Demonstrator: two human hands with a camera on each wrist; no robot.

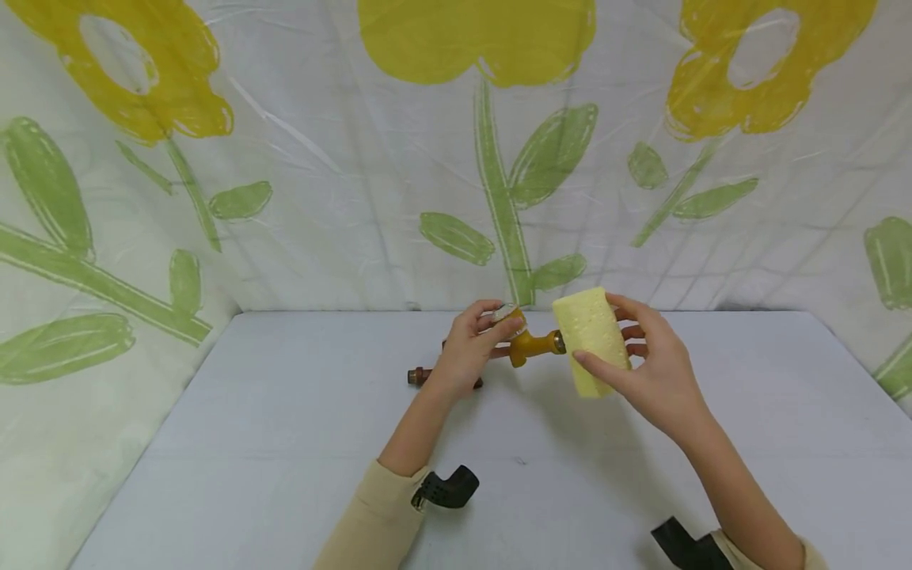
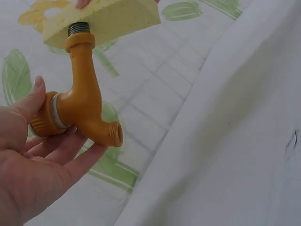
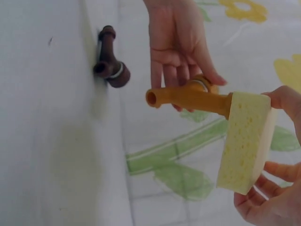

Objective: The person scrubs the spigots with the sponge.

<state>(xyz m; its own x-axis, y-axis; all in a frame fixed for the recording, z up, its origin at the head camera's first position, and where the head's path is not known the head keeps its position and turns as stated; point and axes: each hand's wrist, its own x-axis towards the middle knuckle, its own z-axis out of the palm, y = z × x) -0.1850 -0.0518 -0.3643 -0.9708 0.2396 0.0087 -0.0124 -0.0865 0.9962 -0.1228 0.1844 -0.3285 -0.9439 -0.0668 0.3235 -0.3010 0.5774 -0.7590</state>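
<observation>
My left hand holds an orange faucet by its knob end, thumb on one side and fingers on the other. The faucet's threaded metal end points right, towards a pale yellow sponge. My right hand grips that sponge by its edges, thumb on the near face. In the right wrist view the sponge meets the threaded end of the faucet; whether it presses hard I cannot tell. Both things are held above the white table.
A dark brown faucet lies on the white table, partly behind my left wrist in the head view. Behind the table hangs a white sheet with painted yellow flowers and green leaves. Black wrist devices sit on both forearms.
</observation>
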